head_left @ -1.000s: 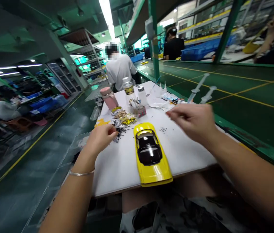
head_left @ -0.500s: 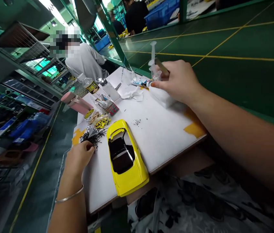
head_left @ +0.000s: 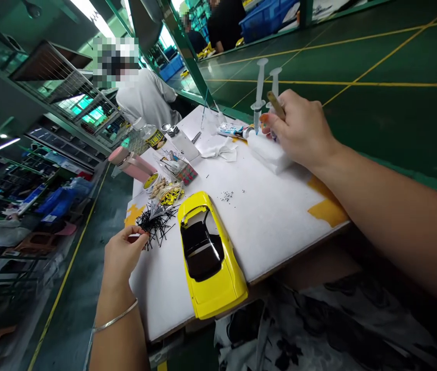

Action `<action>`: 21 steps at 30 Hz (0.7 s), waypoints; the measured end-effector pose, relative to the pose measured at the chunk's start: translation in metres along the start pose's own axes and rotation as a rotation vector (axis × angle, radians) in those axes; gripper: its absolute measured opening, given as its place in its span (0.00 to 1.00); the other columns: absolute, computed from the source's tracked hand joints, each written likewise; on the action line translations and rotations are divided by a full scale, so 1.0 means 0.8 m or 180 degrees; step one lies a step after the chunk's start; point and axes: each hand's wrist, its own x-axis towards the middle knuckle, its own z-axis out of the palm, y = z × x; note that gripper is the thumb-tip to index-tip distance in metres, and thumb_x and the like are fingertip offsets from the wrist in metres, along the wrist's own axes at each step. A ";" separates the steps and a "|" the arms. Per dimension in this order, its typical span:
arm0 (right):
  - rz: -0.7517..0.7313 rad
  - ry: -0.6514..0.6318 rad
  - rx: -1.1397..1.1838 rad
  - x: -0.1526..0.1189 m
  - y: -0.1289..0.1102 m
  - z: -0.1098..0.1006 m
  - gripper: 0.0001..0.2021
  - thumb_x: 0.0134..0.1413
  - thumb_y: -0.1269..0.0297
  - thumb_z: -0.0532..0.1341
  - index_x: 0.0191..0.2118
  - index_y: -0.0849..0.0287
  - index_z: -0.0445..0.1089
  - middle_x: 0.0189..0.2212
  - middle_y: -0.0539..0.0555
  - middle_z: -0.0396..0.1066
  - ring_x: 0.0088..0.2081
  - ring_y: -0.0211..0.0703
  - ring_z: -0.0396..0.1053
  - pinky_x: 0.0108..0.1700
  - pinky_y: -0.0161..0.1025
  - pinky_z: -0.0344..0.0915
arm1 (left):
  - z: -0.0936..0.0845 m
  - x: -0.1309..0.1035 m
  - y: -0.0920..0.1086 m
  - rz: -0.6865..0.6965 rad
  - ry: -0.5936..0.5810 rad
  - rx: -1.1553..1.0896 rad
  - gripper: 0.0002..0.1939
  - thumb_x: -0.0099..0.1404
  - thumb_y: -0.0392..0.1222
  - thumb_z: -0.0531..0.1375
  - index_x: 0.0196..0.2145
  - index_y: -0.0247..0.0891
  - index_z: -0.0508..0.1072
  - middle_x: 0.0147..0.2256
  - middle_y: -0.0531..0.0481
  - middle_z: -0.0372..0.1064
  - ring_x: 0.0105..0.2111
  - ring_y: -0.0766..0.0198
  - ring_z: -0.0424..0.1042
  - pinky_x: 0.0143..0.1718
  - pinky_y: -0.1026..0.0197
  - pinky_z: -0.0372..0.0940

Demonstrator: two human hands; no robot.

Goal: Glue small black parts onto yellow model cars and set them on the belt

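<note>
the left hand [head_left: 121,253] has its fingers pinched together at the black sticks [head_left: 159,225]; whether they grip one, i cannot tell. the right hand [head_left: 306,129] grasps a brown handle [head_left: 276,105] over the white pad [head_left: 268,152]. the yellow car body [head_left: 218,289] lies lower centre on the counter [head_left: 276,221].

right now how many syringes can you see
2. One syringe stands just left of the right hand; the second syringe is beside it, lower part hidden behind that hand. More could be hidden there.
</note>
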 end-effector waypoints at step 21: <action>0.0440 0.0351 0.2538 -0.053 -0.034 -0.027 0.16 0.73 0.70 0.62 0.62 0.62 0.66 0.34 0.50 0.77 0.37 0.41 0.82 0.30 0.32 0.67 | 0.000 -0.024 0.025 0.1854 0.0454 -0.1960 0.17 0.64 0.38 0.64 0.51 0.43 0.74 0.34 0.54 0.70 0.29 0.67 0.70 0.27 0.65 0.72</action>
